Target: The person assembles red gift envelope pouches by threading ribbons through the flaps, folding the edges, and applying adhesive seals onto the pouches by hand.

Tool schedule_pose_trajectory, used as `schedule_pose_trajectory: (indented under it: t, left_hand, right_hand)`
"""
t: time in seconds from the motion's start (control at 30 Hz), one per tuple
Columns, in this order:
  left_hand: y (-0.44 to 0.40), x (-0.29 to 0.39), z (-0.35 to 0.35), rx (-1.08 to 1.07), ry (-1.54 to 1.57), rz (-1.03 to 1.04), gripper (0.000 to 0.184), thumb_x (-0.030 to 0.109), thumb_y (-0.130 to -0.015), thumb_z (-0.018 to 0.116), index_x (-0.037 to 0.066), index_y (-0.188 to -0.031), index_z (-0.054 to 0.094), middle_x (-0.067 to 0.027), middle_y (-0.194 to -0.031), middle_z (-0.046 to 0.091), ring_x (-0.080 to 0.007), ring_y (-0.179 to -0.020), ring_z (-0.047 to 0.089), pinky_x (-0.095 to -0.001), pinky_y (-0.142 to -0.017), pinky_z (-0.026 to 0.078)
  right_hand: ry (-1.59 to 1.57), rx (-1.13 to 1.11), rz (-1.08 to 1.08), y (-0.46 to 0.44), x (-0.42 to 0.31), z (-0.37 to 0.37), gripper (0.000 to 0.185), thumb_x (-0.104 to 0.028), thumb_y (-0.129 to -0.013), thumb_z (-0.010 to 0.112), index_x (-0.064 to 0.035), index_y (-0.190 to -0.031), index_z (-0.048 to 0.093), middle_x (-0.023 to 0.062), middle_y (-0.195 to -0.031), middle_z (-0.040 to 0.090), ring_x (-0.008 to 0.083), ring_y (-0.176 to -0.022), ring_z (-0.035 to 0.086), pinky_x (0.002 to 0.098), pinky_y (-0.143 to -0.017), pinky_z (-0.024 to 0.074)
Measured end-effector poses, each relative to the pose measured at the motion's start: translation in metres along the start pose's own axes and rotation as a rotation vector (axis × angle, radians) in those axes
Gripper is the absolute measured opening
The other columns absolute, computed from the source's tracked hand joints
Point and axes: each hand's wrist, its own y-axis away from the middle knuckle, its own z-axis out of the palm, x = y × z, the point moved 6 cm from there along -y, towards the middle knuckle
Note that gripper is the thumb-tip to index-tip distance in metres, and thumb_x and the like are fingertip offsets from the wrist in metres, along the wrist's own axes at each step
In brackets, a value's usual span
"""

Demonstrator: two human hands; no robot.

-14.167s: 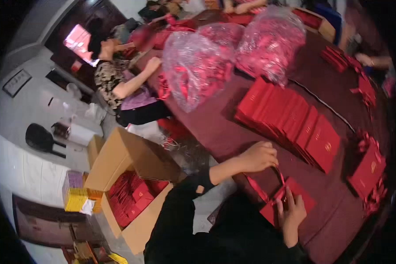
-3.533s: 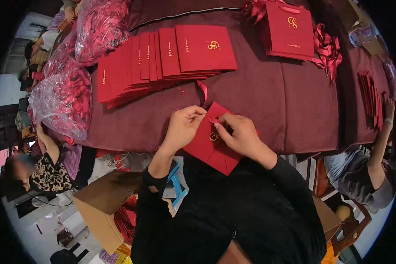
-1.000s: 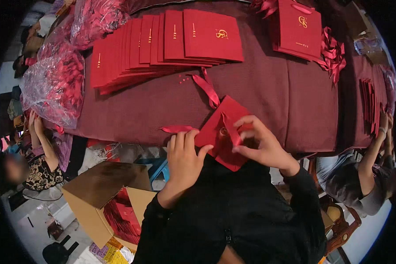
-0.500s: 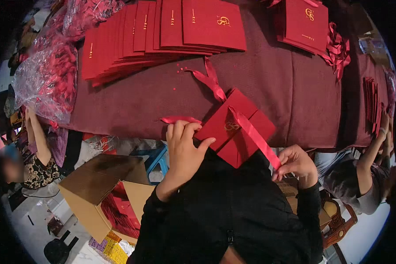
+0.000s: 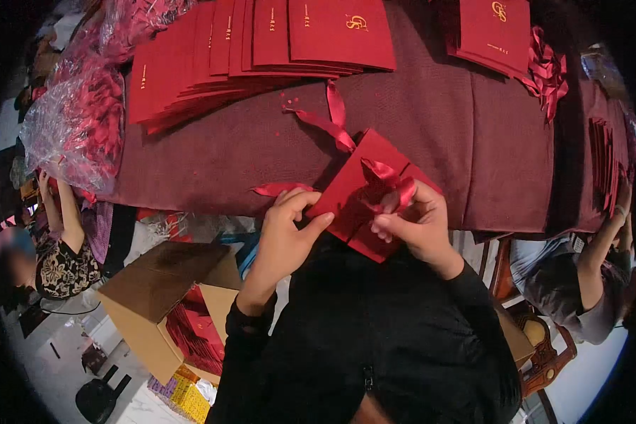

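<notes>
A flat red paper gift bag (image 5: 345, 187) lies slanted at the table's near edge, partly covered by my right hand. My left hand (image 5: 284, 237) holds its left corner, thumb on top. Between the thumb and fingers of my right hand (image 5: 424, 226) is a shiny red ribbon (image 5: 379, 169), bent into a loop over the bag's face. A second ribbon (image 5: 336, 113) trails from the bag's upper corner onto the cloth. Another ribbon end (image 5: 279, 189) shows just behind my left fingers.
Overlapping red bags (image 5: 339, 35) with gold print line the back of the cloth-covered table (image 5: 431, 120). Plastic-wrapped ribbons (image 5: 78, 127) lie left, loose ribbons (image 5: 546, 71) right. Below stands an open carton (image 5: 145, 304) of red bags. Other people sit at left (image 5: 67, 265) and right (image 5: 569, 283).
My right hand has moved left and up, from beside the bag to over it, folding the stretched ribbon into a loop. My left hand stays at the bag's corner.
</notes>
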Motion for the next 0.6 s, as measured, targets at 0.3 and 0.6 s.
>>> schedule_pose_trajectory:
  t: [0.3, 0.6]
  left_hand:
    - [-0.004, 0.008, -0.002, -0.054, 0.028, 0.010, 0.021, 0.008, -0.077, 0.072, 0.001, -0.095, 0.064, -0.0072, -0.086, 0.060, -0.0210, -0.083, 0.053, -0.0314, -0.067, 0.042]
    - [-0.003, 0.006, -0.003, -0.024, 0.021, 0.021, 0.022, 0.009, -0.076, 0.072, 0.000, -0.095, 0.064, -0.0087, -0.085, 0.061, -0.0235, -0.083, 0.055, -0.0326, -0.070, 0.043]
  right_hand:
    - [0.508, -0.101, -0.329, -0.011, 0.003, 0.023, 0.011, 0.006, -0.085, 0.065, 0.0034, -0.095, 0.062, 0.0082, -0.089, 0.068, 0.0150, -0.082, 0.067, 0.0272, -0.075, 0.0533]
    - [0.712, 0.004, -0.430, -0.015, 0.001, 0.034, 0.010, 0.000, -0.077, 0.072, 0.0011, -0.081, 0.064, 0.0093, -0.076, 0.066, 0.0149, -0.070, 0.065, 0.0268, -0.063, 0.0490]
